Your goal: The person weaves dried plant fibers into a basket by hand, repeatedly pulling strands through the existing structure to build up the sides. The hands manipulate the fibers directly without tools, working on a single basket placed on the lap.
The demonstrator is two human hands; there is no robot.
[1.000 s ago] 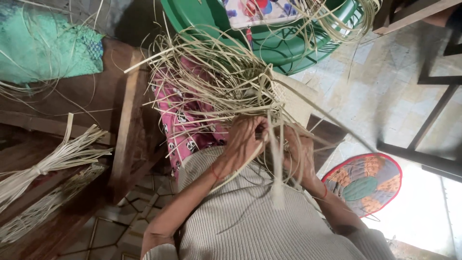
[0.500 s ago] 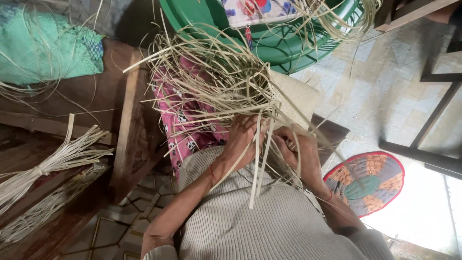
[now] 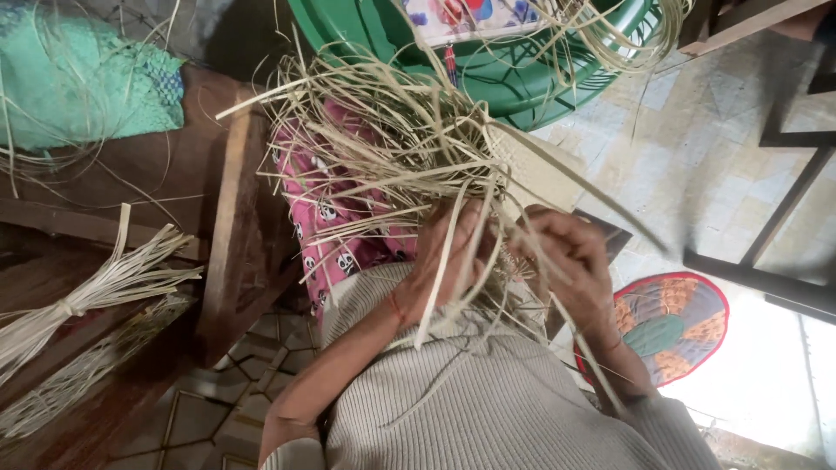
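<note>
Working pale reed strips over a lap covered by a ribbed grey sweater, a person's left hand curls shut round several strips while the right hand pinches one or two more betw. thumb & fingers, the loose ends trailing down across the sweater. Both hands sit just below the tangle of strips, which fans out above them and joins a tightly woven panel at its right side. Judged from the grip, the step in hand is interlacing: one strip being fed thru the others at the panel's edge. The next move calls for keeping the held strips taut, separating the right one from the snarl w/o kinking it, & seating it snug against the woven rows. Beneath the tangle lies a pink patterned cloth; left of it a wooden bench w/ a tied bundle of spare strips. Farther off: a round patchwork mat on the tiled floor, a green plastic tub, a teal cloth.
</note>
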